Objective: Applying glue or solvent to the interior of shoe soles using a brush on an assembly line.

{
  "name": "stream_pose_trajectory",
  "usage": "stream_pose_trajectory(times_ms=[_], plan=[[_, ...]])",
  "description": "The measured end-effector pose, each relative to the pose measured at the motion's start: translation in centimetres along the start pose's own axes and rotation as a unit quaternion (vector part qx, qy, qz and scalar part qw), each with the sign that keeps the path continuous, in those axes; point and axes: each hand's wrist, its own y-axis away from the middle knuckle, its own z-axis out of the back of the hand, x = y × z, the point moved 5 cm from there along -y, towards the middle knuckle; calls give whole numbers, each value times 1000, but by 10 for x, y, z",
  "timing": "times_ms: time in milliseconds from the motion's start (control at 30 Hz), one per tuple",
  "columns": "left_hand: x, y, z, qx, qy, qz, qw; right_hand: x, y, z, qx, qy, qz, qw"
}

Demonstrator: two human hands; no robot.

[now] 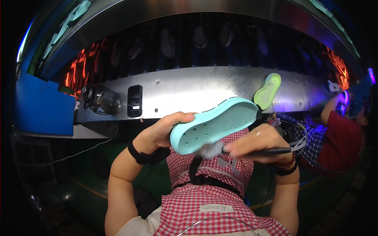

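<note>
My left hand (167, 128) grips a light-blue shoe sole (216, 124) at its left end, thumb over the upper rim. The sole is tilted so that its hollow inner side, dotted with small holes, faces me. My right hand (260, 143) is closed around the black handle of a brush (213, 150). Its pale head, smeared by motion, is at the sole's lower left edge; whether it touches cannot be told. Just beyond the sole's right end, a yellow-green shoe piece with a light-blue rim (268, 92) lies on the metal ledge (189, 84).
On the ledge's left stand a dark clear jug (103, 100) and a black compartment tray (134, 101). Several shoe parts (167, 42) line the dark recess behind, with glowing orange areas at both ends. Another person in a red top (340, 143) works at the right. A blue box (45, 104) stands left.
</note>
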Motion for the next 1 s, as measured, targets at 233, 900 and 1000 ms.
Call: stream_pose_trajectory(times_ms=[233,900,1000], plan=[[-8,16,14,-50,-11,-45,998,-10,10,-2,7,53,-31,998],[37,-49,19,-13,341,-223,913,-65,-6,-6,-278,47,-152,947],[34,-45,34,-126,321,-283,895,-42,-13,-34,-149,281,41,947]])
